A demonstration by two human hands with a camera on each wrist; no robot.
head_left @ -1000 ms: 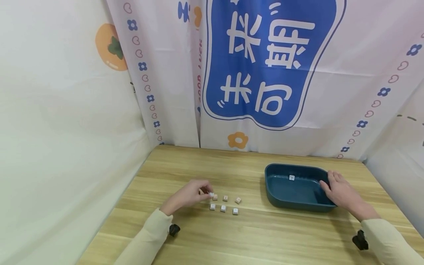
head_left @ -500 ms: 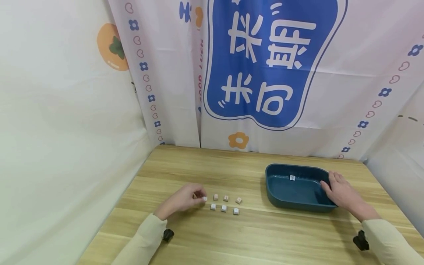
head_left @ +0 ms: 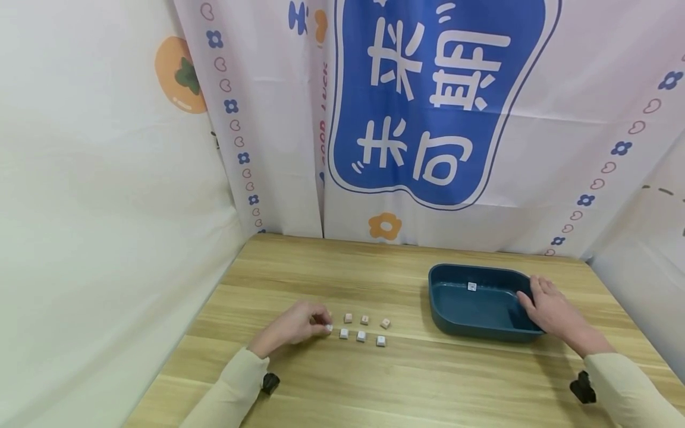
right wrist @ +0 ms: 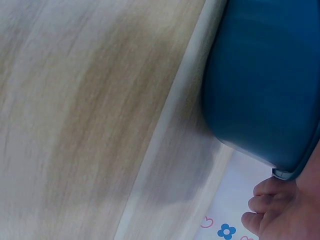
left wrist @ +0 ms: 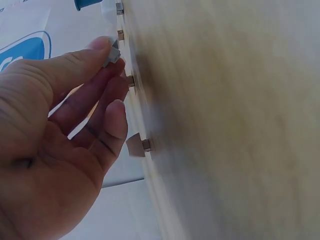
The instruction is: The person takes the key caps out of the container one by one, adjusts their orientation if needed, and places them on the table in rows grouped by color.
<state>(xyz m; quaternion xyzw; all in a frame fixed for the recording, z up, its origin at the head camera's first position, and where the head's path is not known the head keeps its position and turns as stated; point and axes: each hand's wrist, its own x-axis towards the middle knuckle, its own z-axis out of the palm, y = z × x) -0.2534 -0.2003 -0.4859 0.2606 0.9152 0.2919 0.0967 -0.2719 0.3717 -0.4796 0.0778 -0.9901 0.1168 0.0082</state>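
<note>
My left hand (head_left: 306,322) pinches a small white keycap (left wrist: 114,54) between thumb and fingertips, close over the table at the left end of the front row. That row has several white keycaps, the nearest white keycap (head_left: 344,334) just right of my fingertips. Behind it runs a row of peach keycaps, among them a peach keycap (head_left: 348,318); a peach keycap (left wrist: 136,145) also stands below my curled fingers in the left wrist view. My right hand (head_left: 553,309) grips the right rim of a dark teal basin (head_left: 484,334), thumb over the inside.
Inside the basin, a small white square (head_left: 472,286) with a dark mark shows against the back wall. The wood-grain table (head_left: 428,386) meets a printed cloth (head_left: 283,196) at its back edge. A white cloth (head_left: 118,238) hangs along the left side.
My left hand has drawn the white keycap leftward from beside the peach row, then slightly toward the front, level with the white row. The right hand and basin stay put.
</note>
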